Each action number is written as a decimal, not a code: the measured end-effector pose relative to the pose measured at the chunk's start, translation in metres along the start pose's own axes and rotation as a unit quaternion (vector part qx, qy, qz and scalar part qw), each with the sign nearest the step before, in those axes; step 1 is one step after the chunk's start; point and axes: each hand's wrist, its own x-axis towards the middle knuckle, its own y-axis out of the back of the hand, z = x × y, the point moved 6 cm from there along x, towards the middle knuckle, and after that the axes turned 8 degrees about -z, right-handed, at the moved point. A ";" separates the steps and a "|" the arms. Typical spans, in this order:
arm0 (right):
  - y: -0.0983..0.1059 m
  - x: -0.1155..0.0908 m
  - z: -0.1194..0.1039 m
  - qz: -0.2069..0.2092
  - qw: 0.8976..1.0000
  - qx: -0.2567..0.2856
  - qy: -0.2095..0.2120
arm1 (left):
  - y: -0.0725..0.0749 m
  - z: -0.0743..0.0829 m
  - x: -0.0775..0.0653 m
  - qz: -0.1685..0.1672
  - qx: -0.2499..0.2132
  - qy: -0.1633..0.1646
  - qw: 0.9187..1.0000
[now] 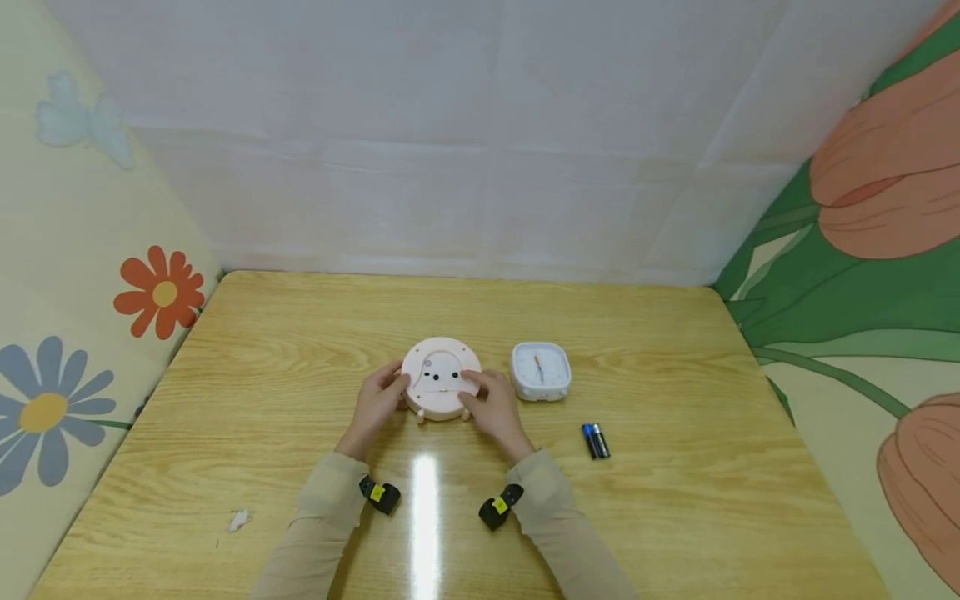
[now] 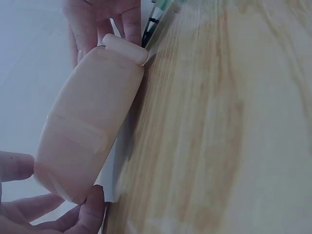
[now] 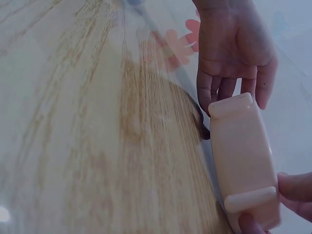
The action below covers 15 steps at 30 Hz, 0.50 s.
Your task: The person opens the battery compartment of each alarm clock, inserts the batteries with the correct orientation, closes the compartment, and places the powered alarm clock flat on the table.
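A round pale pink alarm clock (image 1: 437, 406) is held just above the table with its back up, showing black knobs and a battery cover. Its two stubby feet point toward me; both feet (image 3: 251, 199) show in the right wrist view. My left hand (image 1: 377, 400) grips the clock's left edge, thumb on the back and fingers underneath. My right hand (image 1: 497, 408) holds the right edge, with thumb and a finger at the back's rim. In the left wrist view the clock's side (image 2: 90, 112) stands tilted between both hands. The clock's face is hidden.
To the right of the pink clock is a white square alarm clock (image 1: 542, 372), face up. Two batteries (image 1: 596, 442) lie side by side nearer me on the right. A small white scrap (image 1: 239, 521) lies at the table's front left. A white curtain (image 1: 465, 167) hangs behind the table.
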 end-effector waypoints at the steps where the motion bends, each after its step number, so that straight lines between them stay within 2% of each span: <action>1: 0.000 0.000 0.000 0.000 1.000 0.001 0.001 | 0.000 0.000 0.000 0.000 0.004 0.002 1.000; 7: 0.001 -0.002 -0.002 0.002 1.000 0.012 -0.009 | -0.001 0.002 0.001 -0.006 0.045 0.008 0.999; 15: 0.001 -0.003 -0.006 0.001 1.000 0.009 -0.012 | -0.001 0.004 0.001 -0.002 0.100 -0.008 0.995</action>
